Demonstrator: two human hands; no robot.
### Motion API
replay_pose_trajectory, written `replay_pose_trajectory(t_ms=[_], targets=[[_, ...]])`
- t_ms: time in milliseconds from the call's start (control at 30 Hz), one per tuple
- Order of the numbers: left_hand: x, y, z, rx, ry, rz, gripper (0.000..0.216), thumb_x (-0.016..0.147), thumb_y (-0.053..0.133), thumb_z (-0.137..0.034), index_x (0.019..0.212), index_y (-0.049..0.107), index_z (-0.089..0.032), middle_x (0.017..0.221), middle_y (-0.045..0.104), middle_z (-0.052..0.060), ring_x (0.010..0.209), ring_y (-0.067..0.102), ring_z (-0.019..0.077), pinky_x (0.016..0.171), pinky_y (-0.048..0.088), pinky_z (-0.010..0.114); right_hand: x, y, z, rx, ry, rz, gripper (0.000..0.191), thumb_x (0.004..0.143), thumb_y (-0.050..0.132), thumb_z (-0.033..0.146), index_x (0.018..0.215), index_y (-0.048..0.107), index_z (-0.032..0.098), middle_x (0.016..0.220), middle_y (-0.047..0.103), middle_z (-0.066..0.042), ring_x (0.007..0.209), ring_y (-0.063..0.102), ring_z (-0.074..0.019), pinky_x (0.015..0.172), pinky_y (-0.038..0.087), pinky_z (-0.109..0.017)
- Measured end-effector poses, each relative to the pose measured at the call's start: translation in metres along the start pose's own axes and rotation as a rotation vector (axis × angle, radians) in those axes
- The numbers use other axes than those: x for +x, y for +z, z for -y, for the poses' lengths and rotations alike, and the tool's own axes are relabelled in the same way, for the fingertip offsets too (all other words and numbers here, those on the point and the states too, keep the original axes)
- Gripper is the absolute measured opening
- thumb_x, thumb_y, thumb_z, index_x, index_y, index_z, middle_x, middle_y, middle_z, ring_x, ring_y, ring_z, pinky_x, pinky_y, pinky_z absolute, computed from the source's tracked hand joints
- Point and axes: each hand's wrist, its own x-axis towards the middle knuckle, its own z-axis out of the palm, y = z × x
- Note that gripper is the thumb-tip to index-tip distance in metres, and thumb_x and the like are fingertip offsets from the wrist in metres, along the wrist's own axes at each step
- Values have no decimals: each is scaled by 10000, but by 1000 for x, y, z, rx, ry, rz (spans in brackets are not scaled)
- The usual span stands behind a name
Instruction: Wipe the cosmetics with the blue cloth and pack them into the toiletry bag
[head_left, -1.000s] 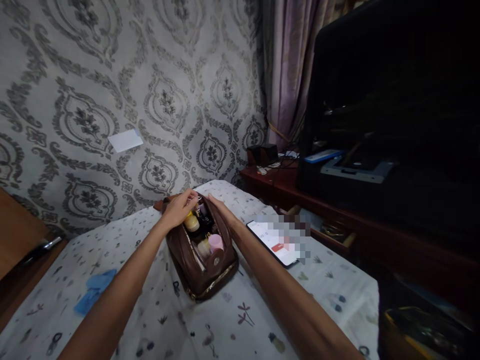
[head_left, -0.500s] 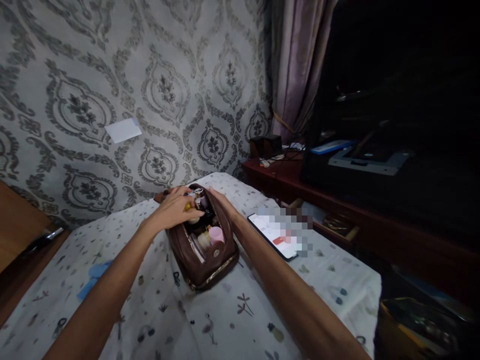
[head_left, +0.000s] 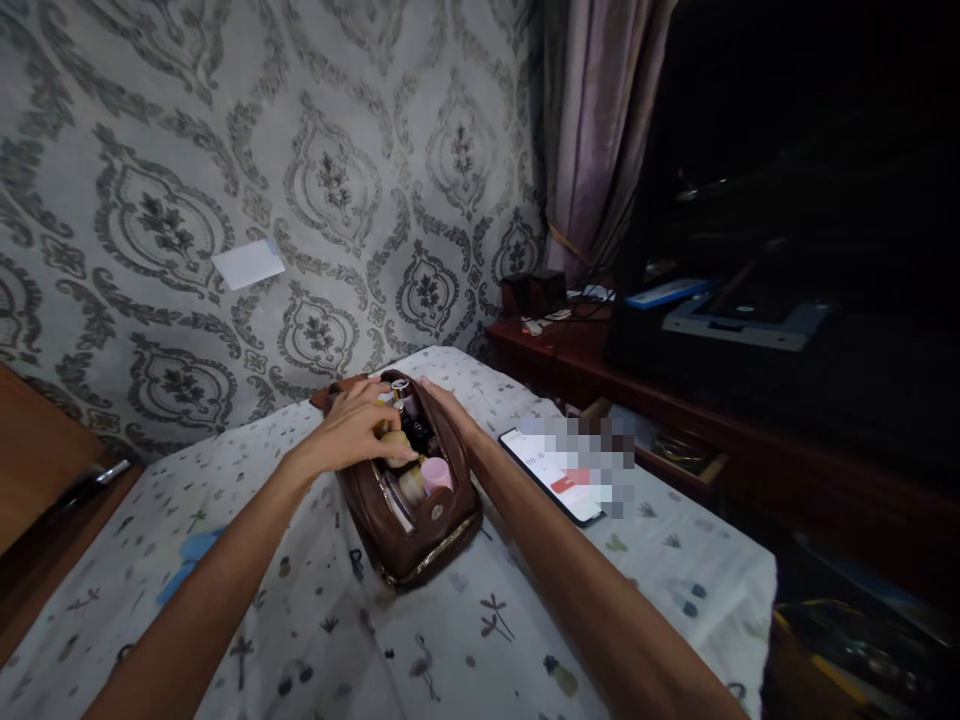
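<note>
An unzipped brown leather bag (head_left: 420, 555) rests on the printed cloth, its mouth facing up. Inside are a pink container (head_left: 435, 475), bottles with shiny caps (head_left: 401, 388) and other small cosmetics. My left hand (head_left: 349, 425) reaches into the opening from the left, thumb and fingers curled around a pale yellowish container (head_left: 396, 447); its exact kind is partly hidden. Along the bag's right side, my right hand (head_left: 451, 412) grips the wall, its fingertips mostly out of sight.
A phone (head_left: 551, 475) with a lit, partly blurred screen lies right of my right forearm. Blue cloth-like pieces (head_left: 187, 565) lie at the left. Beyond the bed edge stands a dark red desk (head_left: 570, 345) with an open drawer (head_left: 682, 455). Patterned wallpaper is behind.
My left thumb and fingers have shifted slightly toward the near end inside the bag, closing around the yellowish container. My right hand stays at the bag's side.
</note>
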Motion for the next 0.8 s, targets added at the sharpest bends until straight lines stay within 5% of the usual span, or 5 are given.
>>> replay_pose_trajectory(t_ms=[167, 267, 533, 800], targets=[[-2, -3, 1, -44, 76, -60, 394, 946, 488, -552, 860, 713, -241, 1205, 648, 81, 1278, 489, 288, 1098, 371, 453, 0, 2, 0, -5, -24, 16, 360, 718, 756, 533, 865, 755, 205, 936, 761, -6, 981, 641, -229, 947, 479, -365], [0, -5, 10, -15, -21, -153, 355, 992, 366, -414, 947, 652, -210, 1071, 660, 80, 1071, 588, 234, 992, 457, 379, -2, 2, 0, -7, -34, 18, 374, 704, 765, 563, 861, 758, 224, 925, 760, -1, 950, 646, -226, 931, 483, -363], [8, 3, 19, 85, -206, -128, 251, 829, 606, -422, 900, 606, -181, 1081, 632, 134, 1087, 577, 330, 952, 453, 442, -6, 1, 4, -67, -35, 34, 432, 709, 740, 626, 850, 747, 217, 857, 739, -4, 900, 625, -219, 888, 461, -344], [9, -7, 13, 12, -185, -21, 200, 806, 600, -363, 941, 575, -217, 939, 661, 44, 904, 615, 239, 779, 448, 328, 0, -3, -3, -75, -13, 40, 473, 724, 713, 633, 877, 718, 186, 803, 713, -4, 872, 597, -202, 844, 444, -320]])
